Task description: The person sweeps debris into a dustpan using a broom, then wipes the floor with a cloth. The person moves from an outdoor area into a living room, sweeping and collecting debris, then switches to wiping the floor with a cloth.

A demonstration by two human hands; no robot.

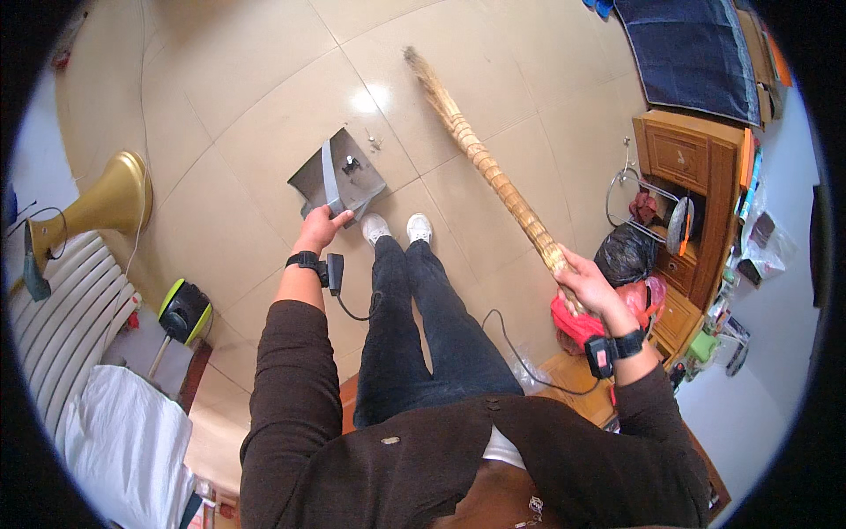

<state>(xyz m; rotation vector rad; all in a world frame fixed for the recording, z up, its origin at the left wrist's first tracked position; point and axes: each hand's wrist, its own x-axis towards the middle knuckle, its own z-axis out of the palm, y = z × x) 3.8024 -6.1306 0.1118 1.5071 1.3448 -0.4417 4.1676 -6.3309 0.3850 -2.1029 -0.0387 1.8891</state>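
Observation:
My left hand [320,228] grips the grey strap-like handle of a metal dustpan [368,188] in front of my shoes. Inside the pan lie dark and white bits of debris [351,164]. More small crumbs of litter [375,141] are on the tiles just beyond its edge. In my right hand [585,281] is the end of a long straw broom [499,182], bound in rings along its length. The broom slants away up and to the left, its frayed, darkened tip [413,58] apart from the dustpan. Whether that tip touches the floor I cannot tell.
A gold trumpet-shaped object [115,198] and a white radiator [66,317] stand at left, near a black and lime-green dustpan [185,311]. On the right are a wooden cabinet [694,149], a black plastic bag [626,254] and red bags [575,327]. Cables hang from my wrist straps.

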